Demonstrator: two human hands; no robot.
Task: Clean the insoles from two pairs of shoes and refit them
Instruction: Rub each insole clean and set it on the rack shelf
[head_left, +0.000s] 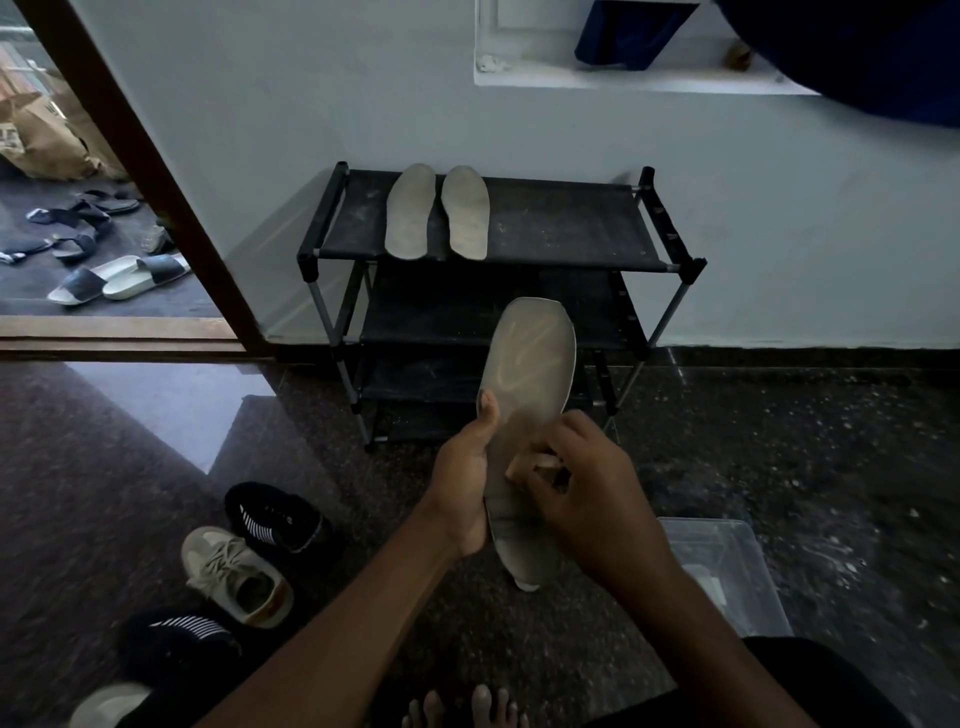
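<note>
Dim indoor corner, pale blue-grey wall (363, 104), dark speckled polished stone floor (779, 467), black tiered shoe rack (571, 228) against the wall, brown wooden door frame (130, 156) at left, brighter daylight beyond it, white window ledge (623, 80) above.

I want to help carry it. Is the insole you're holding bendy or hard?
Probably bendy but not floppy: the insole looks thin, yet stands up from the left hand without drooping. Likely light, gripped by just one edge. Being flat, like the two insoles on the rack, it shouldn't roll.
</note>
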